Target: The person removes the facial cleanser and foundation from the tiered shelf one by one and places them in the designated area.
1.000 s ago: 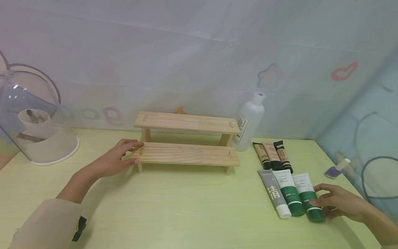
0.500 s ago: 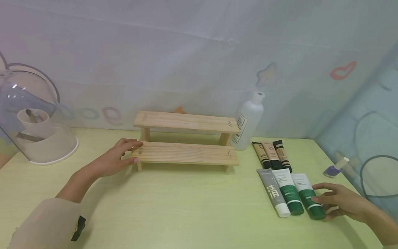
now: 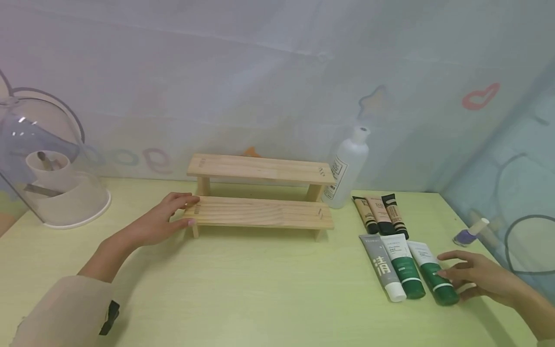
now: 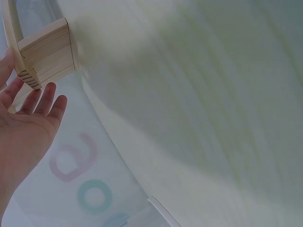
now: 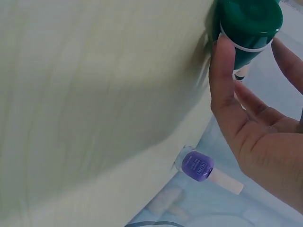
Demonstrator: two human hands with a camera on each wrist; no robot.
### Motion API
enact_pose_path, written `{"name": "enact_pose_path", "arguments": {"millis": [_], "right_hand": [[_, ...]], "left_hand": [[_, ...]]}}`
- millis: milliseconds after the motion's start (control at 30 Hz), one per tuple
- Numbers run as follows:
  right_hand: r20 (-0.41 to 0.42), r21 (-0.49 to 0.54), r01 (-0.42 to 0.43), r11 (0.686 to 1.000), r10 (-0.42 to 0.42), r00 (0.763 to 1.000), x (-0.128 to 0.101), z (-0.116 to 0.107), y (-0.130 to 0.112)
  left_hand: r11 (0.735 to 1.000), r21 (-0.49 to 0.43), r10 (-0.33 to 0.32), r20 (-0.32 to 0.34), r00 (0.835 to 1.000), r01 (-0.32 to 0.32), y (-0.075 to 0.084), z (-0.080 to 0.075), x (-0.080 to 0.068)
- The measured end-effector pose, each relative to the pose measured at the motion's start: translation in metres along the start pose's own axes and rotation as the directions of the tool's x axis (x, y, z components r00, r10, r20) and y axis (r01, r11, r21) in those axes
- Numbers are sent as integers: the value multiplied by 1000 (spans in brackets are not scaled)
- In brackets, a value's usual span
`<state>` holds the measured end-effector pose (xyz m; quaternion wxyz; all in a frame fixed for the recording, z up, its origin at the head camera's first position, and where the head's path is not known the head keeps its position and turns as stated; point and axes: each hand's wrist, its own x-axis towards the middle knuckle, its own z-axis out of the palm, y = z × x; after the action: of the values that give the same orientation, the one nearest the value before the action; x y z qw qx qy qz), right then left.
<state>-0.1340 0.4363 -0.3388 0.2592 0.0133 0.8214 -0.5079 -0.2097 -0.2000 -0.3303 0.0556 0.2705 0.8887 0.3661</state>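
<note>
My left hand point(image 3: 162, 221) holds the left end of the lower board of a two-tier wooden stand point(image 3: 260, 212), thumb at the front edge and fingers at the back. In the left wrist view the fingers sit against the end of the board point(image 4: 31, 78). At the right, my right hand point(image 3: 481, 277) pinches a white and green squeeze tube point(image 3: 433, 274) lying on the table, near its green cap point(image 5: 251, 23). Beside it lie another white and green tube point(image 3: 403, 267) and a grey tube with a white cap point(image 3: 381, 265).
Behind the tubes lie three small beige and black tubes point(image 3: 379, 215). A white bottle point(image 3: 349, 166) stands at the stand's right end. Purple nail polish point(image 3: 467, 236) is near the table's right edge. A clear domed container point(image 3: 65, 193) stands at the far left.
My right hand has shifted slightly right, and the cap end of its tube has swung right, widening the gap to the middle tube. My left hand stays on the stand.
</note>
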Motion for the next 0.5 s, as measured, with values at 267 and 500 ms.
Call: {"name": "enact_pose_path", "arguments": {"millis": [267, 500], "right_hand": [[-70, -167, 70, 983, -83, 994, -1, -10, -18], [-153, -334, 148, 931, -208, 966, 3, -9, -45]], "left_hand": [[999, 33, -13, 2, 1000, 13, 2, 0, 0], [995, 46, -87, -7, 996, 88, 1, -7, -3]]}}
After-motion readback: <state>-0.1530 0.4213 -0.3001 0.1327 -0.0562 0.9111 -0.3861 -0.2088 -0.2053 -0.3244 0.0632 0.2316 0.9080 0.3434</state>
